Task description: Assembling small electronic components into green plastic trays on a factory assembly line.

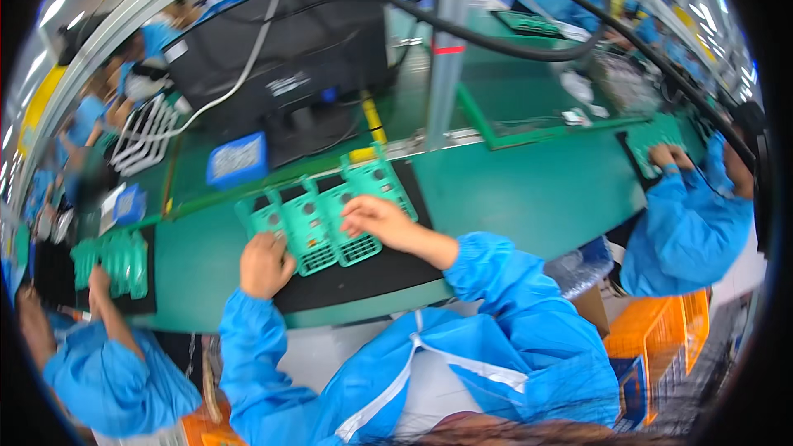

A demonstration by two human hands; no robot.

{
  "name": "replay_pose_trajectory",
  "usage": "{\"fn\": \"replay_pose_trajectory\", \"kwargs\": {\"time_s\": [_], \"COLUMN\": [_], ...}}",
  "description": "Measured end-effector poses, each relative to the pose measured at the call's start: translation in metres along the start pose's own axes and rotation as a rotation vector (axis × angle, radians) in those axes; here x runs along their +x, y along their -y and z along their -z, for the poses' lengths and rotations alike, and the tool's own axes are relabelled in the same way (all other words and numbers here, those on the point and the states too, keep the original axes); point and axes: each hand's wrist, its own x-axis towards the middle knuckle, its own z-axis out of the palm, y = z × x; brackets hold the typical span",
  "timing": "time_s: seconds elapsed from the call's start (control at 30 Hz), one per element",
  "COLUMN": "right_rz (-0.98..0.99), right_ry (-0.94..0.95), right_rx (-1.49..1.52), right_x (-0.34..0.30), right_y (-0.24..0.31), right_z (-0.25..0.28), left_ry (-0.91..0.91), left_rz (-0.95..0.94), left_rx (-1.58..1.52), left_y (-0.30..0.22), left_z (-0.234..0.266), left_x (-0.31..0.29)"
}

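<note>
Several light-green plastic frames (307, 223) lie side by side on a black mat (372, 281). They have round holes near the middle and slotted grids at the near end; small orange-brown spots show on one. My left hand (266, 264) is closed at the near end of the leftmost frame, its bent fingers over the edge and hiding that part. Above the frames further right, my right hand (380, 221) has its fingers drawn together in a pinch. Whatever lies between those fingertips is too small to make out.
A black monitor (281, 58) stands beyond the mat, with a blue box (237, 160) before it. A metal post (448, 66) and dark cables (529, 51) cross the far side. Co-workers handle green frames at left (116, 264) and right (657, 144). Orange crates (652, 334) sit lower right.
</note>
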Motion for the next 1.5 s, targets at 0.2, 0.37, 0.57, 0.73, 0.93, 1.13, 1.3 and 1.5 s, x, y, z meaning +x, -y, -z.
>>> {"fn": "replay_pose_trajectory", "kwargs": {"time_s": [0.2,0.37,0.57,0.73,0.93,1.13,1.3,1.5], "right_rz": [0.011,0.049,0.052,0.041,0.159,0.218,0.156,0.235], "right_ry": [0.003,0.003,0.03,0.021,-0.076,-0.375,-0.496,-0.525], "right_rx": [0.005,0.004,-0.104,-0.162,-0.173,-0.267,-0.367,-0.525], "right_x": [-0.003,-0.005,-0.005,-0.007,-0.009,-0.024,-0.038,-0.04], "right_y": [-0.003,-0.004,0.002,0.006,0.018,0.035,0.042,0.032], "right_z": [0.001,-0.001,-0.004,-0.006,0.003,0.06,0.087,0.092], "left_ry": [0.063,0.087,0.051,0.106,0.145,0.048,-0.037,-0.041], "left_rz": [-0.145,-0.228,-0.249,-0.252,-0.25,-0.062,-0.002,0.015], "left_rx": [0.028,0.039,0.028,0.068,0.127,0.145,0.094,0.048], "left_y": [0.001,0.001,-0.001,0.002,0.0,-0.014,-0.017,-0.01], "left_z": [0.004,0.007,0.006,0.005,0.005,-0.004,0.0,-0.005], "left_x": [0.006,0.011,0.006,0.0,-0.001,-0.015,-0.021,-0.021]}}
